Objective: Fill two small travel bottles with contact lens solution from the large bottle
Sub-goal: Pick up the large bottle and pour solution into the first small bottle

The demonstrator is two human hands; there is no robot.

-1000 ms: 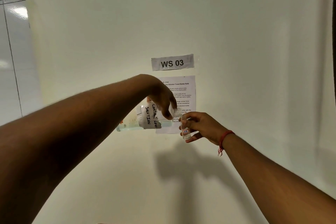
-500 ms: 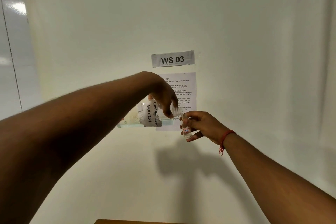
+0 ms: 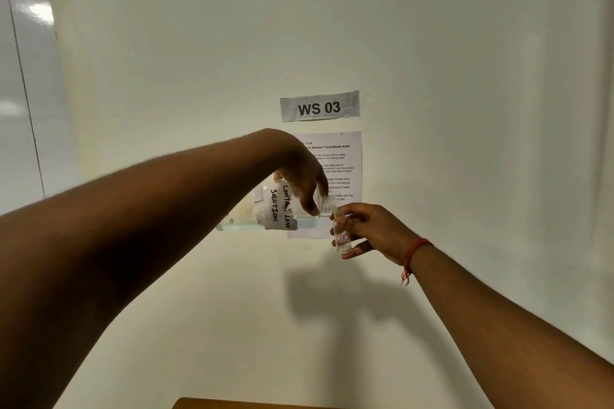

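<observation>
My left hand (image 3: 304, 183) grips the large clear bottle (image 3: 265, 212) near its neck and holds it tipped on its side in the air; its white label reads "CONTACT LENS SOLUTION" and liquid lies along its lower side. The bottle's open mouth touches the top of a small clear travel bottle (image 3: 342, 236), which my right hand (image 3: 368, 226) holds upright by thumb and fingers. The small bottle has a little red-lettered label and clear liquid at its bottom. Only one small bottle is in view.
Both hands are raised in front of a pale wall with a "WS 03" sign (image 3: 319, 106) and a printed instruction sheet (image 3: 335, 169). A whiteboard (image 3: 23, 76) hangs at the far left. A brown table edge (image 3: 232, 403) shows at the bottom.
The hands and both bottles stayed together in the same pouring pose, with the view shifting slightly so the brown table edge came into sight at the bottom.
</observation>
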